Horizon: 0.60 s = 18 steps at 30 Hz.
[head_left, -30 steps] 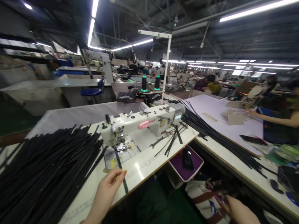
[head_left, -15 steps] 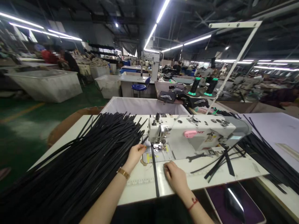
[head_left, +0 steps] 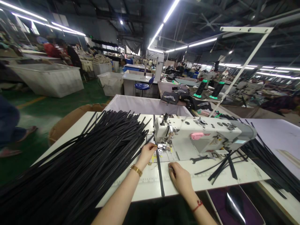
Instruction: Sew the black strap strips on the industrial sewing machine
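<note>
A white sewing machine (head_left: 197, 131) stands on the white table. One black strip (head_left: 160, 175) runs from beneath its presser foot (head_left: 162, 147) down to the table's front edge. My left hand (head_left: 148, 153), with a gold watch on its wrist, is beside the presser foot at the strip's left edge, fingertips pinched together; what they hold is too small to name. My right hand (head_left: 180, 176) rests on the table right of the strip, its fingers curled around a small dark object that I cannot make out. A large heap of black strips (head_left: 103, 150) covers the table's left side.
A wrench (head_left: 199, 158) and loose black strips (head_left: 222, 167) lie to the right. Two black thread cones (head_left: 201, 89) stand behind the machine. A white-lined bin (head_left: 150, 104) is beyond the table. A person's leg (head_left: 9, 122) shows at far left.
The view has shifted slightly, moving the machine rightward in the picture. My left hand has come closer to the strip and presser foot. A person's leg and feet have entered at the left.
</note>
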### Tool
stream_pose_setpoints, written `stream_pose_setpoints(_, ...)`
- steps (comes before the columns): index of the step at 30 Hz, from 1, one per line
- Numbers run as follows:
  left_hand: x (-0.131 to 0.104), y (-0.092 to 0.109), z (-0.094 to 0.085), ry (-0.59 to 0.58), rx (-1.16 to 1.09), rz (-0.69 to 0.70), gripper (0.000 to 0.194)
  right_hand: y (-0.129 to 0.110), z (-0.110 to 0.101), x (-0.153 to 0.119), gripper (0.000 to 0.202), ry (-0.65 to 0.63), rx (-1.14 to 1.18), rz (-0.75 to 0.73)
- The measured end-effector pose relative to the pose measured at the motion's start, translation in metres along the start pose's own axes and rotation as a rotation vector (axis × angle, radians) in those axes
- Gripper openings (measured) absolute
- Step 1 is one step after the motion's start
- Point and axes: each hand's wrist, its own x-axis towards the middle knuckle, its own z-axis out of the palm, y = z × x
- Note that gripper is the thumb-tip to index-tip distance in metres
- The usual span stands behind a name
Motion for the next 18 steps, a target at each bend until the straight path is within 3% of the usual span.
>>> stream_pose_setpoints(18, 0.0051, -0.0106, 0.0039, 0.097, -0.072, -0.002, 0.014, 0.0047, 0.0094, 0.0019, 0.020, 0.000, -0.072, 0.008)
